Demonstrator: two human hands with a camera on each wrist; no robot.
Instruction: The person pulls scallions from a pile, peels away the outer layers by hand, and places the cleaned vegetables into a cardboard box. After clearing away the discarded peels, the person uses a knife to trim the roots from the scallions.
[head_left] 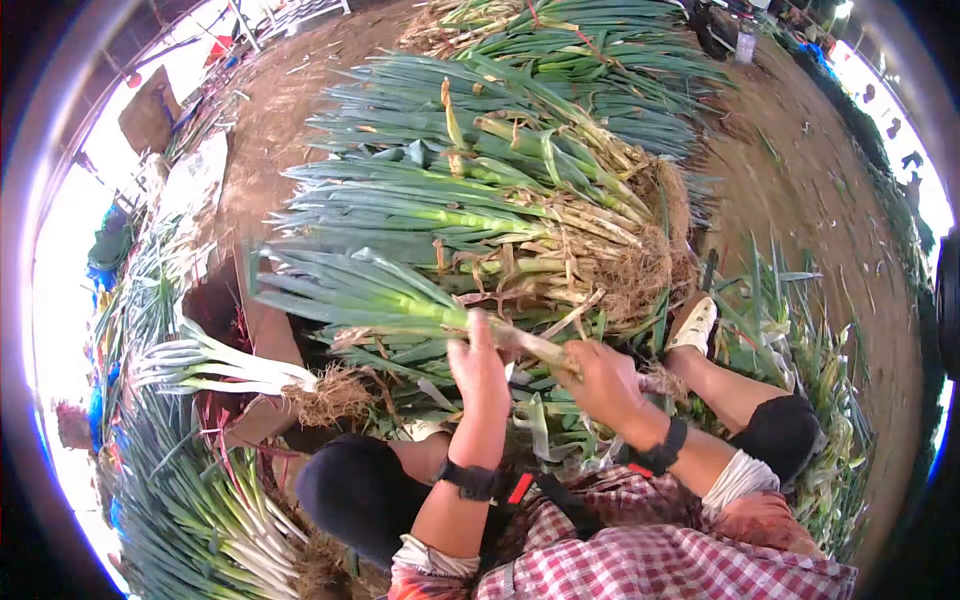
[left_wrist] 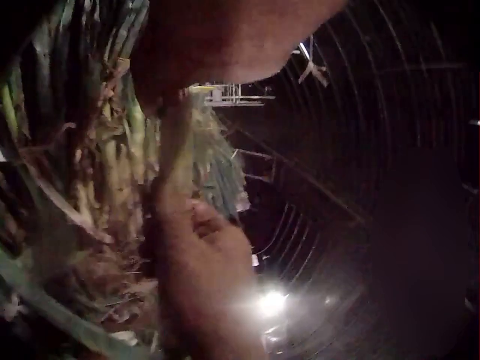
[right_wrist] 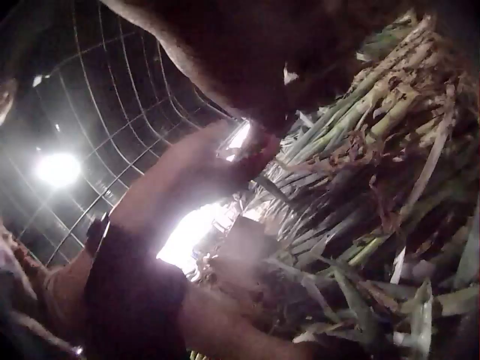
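Both hands hold a large green onion (head_left: 400,295) above the person's lap, its leaves pointing left. My left hand (head_left: 482,375) grips the stalk where the green turns pale, thumb raised along it. Farther down the pale stem, my right hand (head_left: 605,385) curls round it near the root end. In the left wrist view, the right hand (left_wrist: 206,274) clasps the stem, blurred and dim. The left hand (right_wrist: 176,176) shows in the right wrist view. Just beyond the hands lies a big pile of unpeeled green onions (head_left: 500,225) with dry husks and brown roots.
Left of the knee lies a bunch of peeled white-stemmed onions (head_left: 240,370). More cleaned onions (head_left: 250,530) are heaped at lower left. Stripped leaves (head_left: 820,430) litter the right side beside a shoe (head_left: 693,325). Bare dirt ground (head_left: 800,200) stretches along the right.
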